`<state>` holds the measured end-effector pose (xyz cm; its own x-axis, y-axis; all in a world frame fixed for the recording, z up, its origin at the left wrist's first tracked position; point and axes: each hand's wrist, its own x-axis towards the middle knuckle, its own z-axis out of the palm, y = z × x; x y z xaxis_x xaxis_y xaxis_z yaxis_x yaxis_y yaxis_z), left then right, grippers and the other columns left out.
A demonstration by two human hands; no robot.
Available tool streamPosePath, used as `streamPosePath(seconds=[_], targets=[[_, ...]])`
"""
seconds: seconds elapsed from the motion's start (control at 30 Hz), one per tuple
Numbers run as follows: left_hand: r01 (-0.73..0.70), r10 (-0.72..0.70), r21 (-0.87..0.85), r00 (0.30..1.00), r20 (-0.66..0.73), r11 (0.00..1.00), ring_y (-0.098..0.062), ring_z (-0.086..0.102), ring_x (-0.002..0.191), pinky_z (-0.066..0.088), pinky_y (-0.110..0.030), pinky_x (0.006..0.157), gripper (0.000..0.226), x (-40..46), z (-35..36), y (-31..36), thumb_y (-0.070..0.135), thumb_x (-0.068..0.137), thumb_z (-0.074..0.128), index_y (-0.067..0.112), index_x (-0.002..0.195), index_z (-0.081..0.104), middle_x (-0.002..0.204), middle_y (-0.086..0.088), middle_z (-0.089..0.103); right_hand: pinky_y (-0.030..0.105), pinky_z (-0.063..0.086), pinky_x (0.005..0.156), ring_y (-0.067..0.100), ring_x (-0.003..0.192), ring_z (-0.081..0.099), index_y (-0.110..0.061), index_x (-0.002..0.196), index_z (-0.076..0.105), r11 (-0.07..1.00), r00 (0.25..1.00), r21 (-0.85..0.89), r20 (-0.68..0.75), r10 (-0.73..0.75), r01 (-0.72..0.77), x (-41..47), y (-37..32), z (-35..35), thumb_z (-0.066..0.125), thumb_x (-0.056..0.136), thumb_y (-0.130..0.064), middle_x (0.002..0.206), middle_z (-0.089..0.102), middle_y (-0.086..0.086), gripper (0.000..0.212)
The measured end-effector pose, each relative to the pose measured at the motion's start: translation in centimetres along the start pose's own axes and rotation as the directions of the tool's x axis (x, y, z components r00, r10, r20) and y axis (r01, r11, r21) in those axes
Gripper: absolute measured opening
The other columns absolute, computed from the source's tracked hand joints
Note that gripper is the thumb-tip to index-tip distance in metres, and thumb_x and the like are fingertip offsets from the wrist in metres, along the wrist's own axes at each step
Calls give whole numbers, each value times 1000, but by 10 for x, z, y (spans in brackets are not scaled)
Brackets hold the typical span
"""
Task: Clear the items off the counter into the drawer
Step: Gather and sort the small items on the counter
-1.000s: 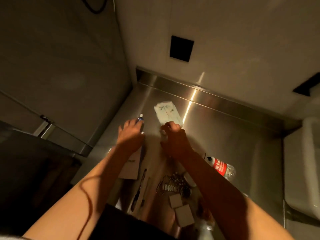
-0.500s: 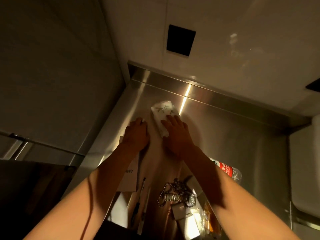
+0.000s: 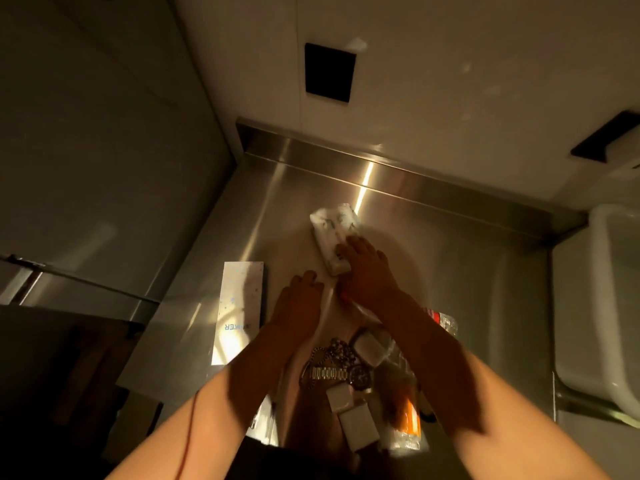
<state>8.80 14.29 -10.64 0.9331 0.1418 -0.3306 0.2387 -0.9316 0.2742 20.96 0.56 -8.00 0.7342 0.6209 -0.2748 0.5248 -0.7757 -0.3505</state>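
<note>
**Both hands down on the counter, tissue pack under the right**

Step in hand, as I read it: gathering the far items, w/ nothing lifted yet. The right hand [image 3: 367,271] lies flat, fingers spread, over the near end of the white tissue pack [image 3: 334,237], which sits towards the back of the steel counter [image 3: 467,271]. Fingers look laid on top rather than wrapped round; no real grip visible. The left hand [image 3: 299,299] rests just beside it, fingers fwd and loosely bent, touching the steel. Can't tell if it holds anything underneath.

Rest of the clutter is nearer the front edge: a long white box [image 3: 239,313] to the left, lying flat; a metal-band watch [image 3: 332,374] w/ a chain tangled by it; a small pale case [image 3: 369,348]; two little white boxes [image 3: 353,414]; an orange-and-clear packet [image 3: 405,424]; a water bottle [image 3: 445,320] on its side, mostly hidden behind the right forearm.

No drawer I can make out from here; likely below the counter edge, out of sight.

Next move prob. needs the right hand to curl round the pack or drag it back towards the front edge. Pack looks soft, so it should squash a bit in a grip.
</note>
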Motion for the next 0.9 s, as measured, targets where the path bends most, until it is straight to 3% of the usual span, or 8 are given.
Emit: streamPosePath(seconds=[0.2, 0.33, 0.53, 0.73, 0.83, 0.9], targets=[[-35, 35, 2, 999, 18, 999, -29, 47, 125, 45, -43, 101, 34, -42, 14, 11, 23, 96, 52, 19, 129, 60, 149, -4, 40, 56, 38, 111, 28, 149, 26, -26, 144, 46, 999, 998, -13, -41, -42, 41, -20, -10, 1, 48, 97, -35, 157, 33, 7, 47], [-15, 15, 10, 1000, 4, 1000, -27, 50, 121, 48, -43, 99, 26, -67, 23, 16, 22, 94, 58, 21, 119, 63, 143, -1, 44, 62, 45, 103, 36, 145, 32, -19, 137, 53, 990, 991, -76, -38, -126, 123, -33, -19, 6, 52, 97, -32, 150, 43, 13, 42], [-4, 5, 7, 1000, -13, 1000, -25, 47, 124, 46, -44, 99, 29, -98, 35, 21, 23, 97, 49, 24, 123, 62, 142, 3, 43, 56, 38, 111, 35, 144, 34, -21, 140, 51, 994, 995, -59, -12, -96, 95, -51, -28, 18, 53, 96, -36, 156, 37, 10, 46], [-32, 27, -48, 995, -93, 998, -24, 47, 132, 38, -45, 111, 34, -118, 33, 16, 29, 97, 50, 27, 128, 63, 141, 3, 52, 56, 38, 111, 33, 142, 38, -19, 145, 42, 980, 987, -121, -19, -161, 157, -72, -44, 27, 50, 93, -27, 154, 40, 13, 53], [-24, 14, -42, 972, -234, 999, -19, 58, 118, 47, -37, 104, 26, -128, 18, 8, 31, 98, 50, 25, 115, 70, 124, 3, 65, 54, 36, 113, 23, 146, 32, -21, 151, 39, 944, 985, -282, 40, -165, 170, -80, -51, 31, 32, 100, -37, 160, 31, 8, 54], [10, -37, -79, 934, -355, 997, -20, 65, 89, 56, -40, 84, 25, -134, 4, -5, 32, 98, 49, 21, 95, 72, 96, 0, 69, 53, 51, 99, 24, 130, 55, -18, 139, 59, 942, 979, -274, -6, -205, 196, -89, -55, 33, 43, 94, -32, 146, 52, 13, 49]])
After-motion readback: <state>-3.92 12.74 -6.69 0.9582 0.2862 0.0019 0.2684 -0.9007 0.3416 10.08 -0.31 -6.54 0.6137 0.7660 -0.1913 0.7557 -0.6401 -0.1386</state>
